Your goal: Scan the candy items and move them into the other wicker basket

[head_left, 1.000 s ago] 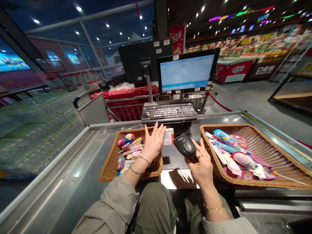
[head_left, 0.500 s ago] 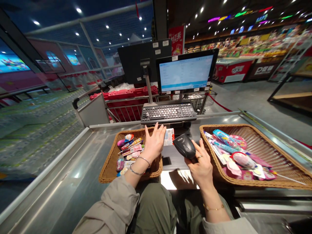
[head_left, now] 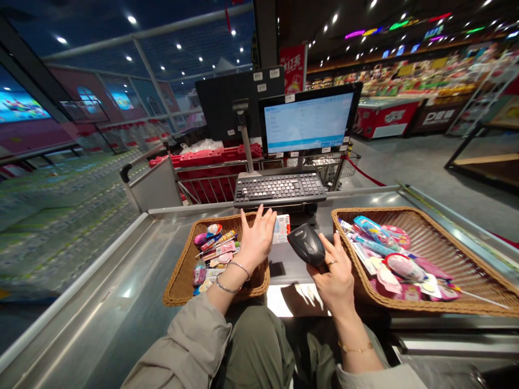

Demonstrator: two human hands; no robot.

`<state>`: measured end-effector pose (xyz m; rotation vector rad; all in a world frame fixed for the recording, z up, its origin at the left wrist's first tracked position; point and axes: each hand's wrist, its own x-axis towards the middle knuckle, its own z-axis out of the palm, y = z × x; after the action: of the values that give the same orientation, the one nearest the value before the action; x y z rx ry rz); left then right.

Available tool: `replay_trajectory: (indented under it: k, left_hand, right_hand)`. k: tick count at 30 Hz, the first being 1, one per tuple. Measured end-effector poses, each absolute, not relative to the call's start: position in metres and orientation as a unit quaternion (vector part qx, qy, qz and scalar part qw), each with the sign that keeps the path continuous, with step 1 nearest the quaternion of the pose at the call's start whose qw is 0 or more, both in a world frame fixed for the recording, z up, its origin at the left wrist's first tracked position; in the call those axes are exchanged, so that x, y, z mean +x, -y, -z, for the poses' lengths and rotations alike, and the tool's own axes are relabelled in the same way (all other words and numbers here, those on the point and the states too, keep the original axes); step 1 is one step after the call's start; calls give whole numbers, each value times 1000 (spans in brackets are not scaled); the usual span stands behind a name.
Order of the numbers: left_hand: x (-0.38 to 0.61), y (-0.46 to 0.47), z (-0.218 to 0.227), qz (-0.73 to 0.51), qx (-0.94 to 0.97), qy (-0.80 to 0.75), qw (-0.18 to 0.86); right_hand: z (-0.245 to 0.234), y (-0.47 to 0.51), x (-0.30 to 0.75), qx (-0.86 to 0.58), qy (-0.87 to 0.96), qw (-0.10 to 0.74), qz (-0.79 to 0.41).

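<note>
My right hand (head_left: 335,273) grips a black barcode scanner (head_left: 307,244), its head turned toward a small red-and-white packet (head_left: 281,228). My left hand (head_left: 255,237) holds that packet up by its edge, fingers straight, above the right rim of the left wicker basket (head_left: 178,281). That basket holds several small colourful sweets and toys. The right wicker basket (head_left: 446,237) holds several more packets, pink and blue, near my right hand.
A keyboard (head_left: 279,187) and a lit monitor (head_left: 308,121) stand just beyond my hands on the steel checkout counter (head_left: 117,302). Behind them are a metal cart with red crates (head_left: 211,167) and shop shelves. My knees are under the counter's edge.
Almost nothing has changed. Both hands stay in place with the scanner and the packet; the view has shifted very slightly.
</note>
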<state>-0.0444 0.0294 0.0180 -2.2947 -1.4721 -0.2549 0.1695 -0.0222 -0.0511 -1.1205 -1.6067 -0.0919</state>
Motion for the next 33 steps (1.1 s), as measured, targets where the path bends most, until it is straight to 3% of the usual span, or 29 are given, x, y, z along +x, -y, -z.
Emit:
replay_trajectory:
  k: [33]
  left_hand:
    - [-41, -29, -21, 91, -822, 532, 182]
  right_hand:
    - [51, 23, 170, -478, 680, 556, 36]
